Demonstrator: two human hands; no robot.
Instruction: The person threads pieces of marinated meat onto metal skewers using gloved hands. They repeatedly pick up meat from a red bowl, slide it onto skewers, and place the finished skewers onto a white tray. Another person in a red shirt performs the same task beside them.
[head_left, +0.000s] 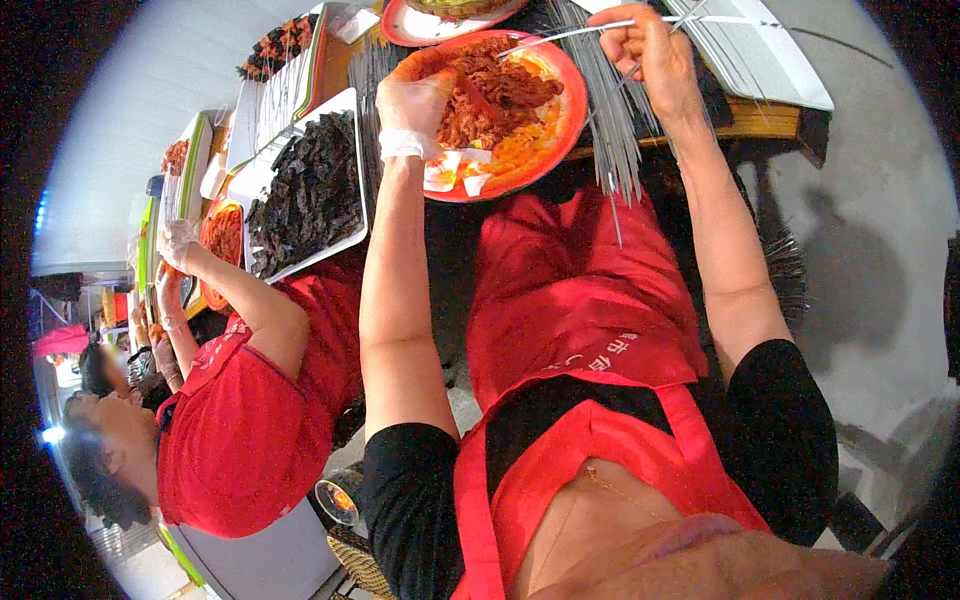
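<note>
My left hand (414, 103), in a clear plastic glove stained orange at the fingers, is curled over the left side of a pile of red marinated meat strips (499, 97) and pinches some of the meat. The pile lies on a round orange-red plate (576, 112) smeared with sauce. White pieces (459, 166), perhaps paper, are at its near edge. My bare right hand (656, 64) grips thin metal skewers (559, 34); one flat skewer points left, its tip by the meat. Below that hand, a bundle of metal skewers (619, 142) sticks out over the table edge.
A white tray of dark, flat pieces (311, 187) stands to the left. Further left, a co-worker in a red apron (247, 420) works with gloved hands (178, 244). A white tray with skewers (780, 60) sits at the right table corner. Another plate (405, 30) is at the top.
</note>
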